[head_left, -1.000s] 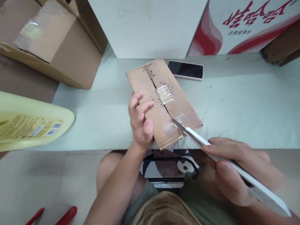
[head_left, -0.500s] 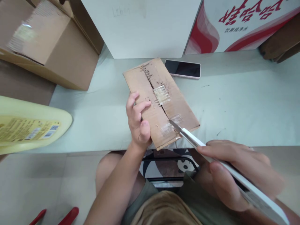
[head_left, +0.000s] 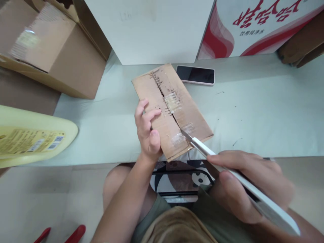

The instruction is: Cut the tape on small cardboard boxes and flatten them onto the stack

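A flat brown cardboard box (head_left: 157,91) is tilted above the table's front part, with a dark seam running along its face. Patches of clear tape and several small cuts lie across that seam. My left hand (head_left: 149,131) grips the box along its left edge, fingers and thumb bent round onto the face. In my right hand (head_left: 248,179) is a white-handled utility knife (head_left: 202,146), held in closed fingers. Its blade touches the seam near the lower tape patch.
Behind the box a smartphone (head_left: 196,75) lies on the pale table (head_left: 248,111). Open cartons (head_left: 78,67) stand at the left, near a yellow bottle (head_left: 32,135). A white box (head_left: 157,37) and a red-and-white carton (head_left: 243,40) line the back. Red handles (head_left: 76,233) show on the floor.
My right hand and the knife have shifted slightly left and up in view. The blade stays on the seam. Box and left hand are almost unmoved.
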Demonstrator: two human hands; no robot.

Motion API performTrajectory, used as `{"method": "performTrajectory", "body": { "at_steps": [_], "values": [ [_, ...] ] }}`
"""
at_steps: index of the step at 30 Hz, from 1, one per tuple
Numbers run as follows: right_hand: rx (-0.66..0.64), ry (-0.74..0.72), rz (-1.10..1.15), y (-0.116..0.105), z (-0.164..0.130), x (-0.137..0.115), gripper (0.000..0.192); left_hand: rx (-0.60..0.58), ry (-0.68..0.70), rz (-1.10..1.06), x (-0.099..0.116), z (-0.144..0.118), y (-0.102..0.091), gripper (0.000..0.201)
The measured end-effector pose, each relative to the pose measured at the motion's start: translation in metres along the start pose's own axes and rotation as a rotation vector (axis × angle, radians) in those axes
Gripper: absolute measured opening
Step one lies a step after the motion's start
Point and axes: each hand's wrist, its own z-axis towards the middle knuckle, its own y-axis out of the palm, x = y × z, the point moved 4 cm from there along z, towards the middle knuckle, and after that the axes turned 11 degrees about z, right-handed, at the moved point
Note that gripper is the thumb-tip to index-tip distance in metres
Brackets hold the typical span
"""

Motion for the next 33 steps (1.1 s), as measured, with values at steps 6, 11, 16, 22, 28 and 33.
{"method": "performTrajectory", "body": {
  "at_steps": [6, 11, 16, 22, 28, 33],
  "values": [
    [0.048, 0.025, 0.165, 0.000, 0.009, 0.005, 0.019, 0.008, -0.007, -0.007, -0.004, 0.003, 0.002, 0.046],
    [-0.038, 0.040, 0.145, -0.013, 0.004, -0.002, 0.020, -0.002, 0.023, -0.003, -0.004, 0.004, 0.002, 0.045],
    [0.055, 0.037, 0.128, 0.002, 0.005, 0.001, 0.019, 0.006, 0.009, -0.040, -0.005, 0.002, 0.003, 0.045],
    [-0.027, 0.015, 0.015, -0.005, 0.012, -0.011, 0.020, 0.000, -0.015, 0.042, -0.004, 0.003, 0.002, 0.052],
    [0.038, 0.102, 0.112, -0.001, 0.013, -0.003, 0.017, -0.022, -0.009, 0.047, -0.004, 0.003, -0.001, 0.054],
    [0.022, 0.104, 0.185, -0.004, 0.010, -0.004, 0.020, -0.040, 0.039, -0.002, -0.002, 0.005, -0.002, 0.046]
  ]
}}
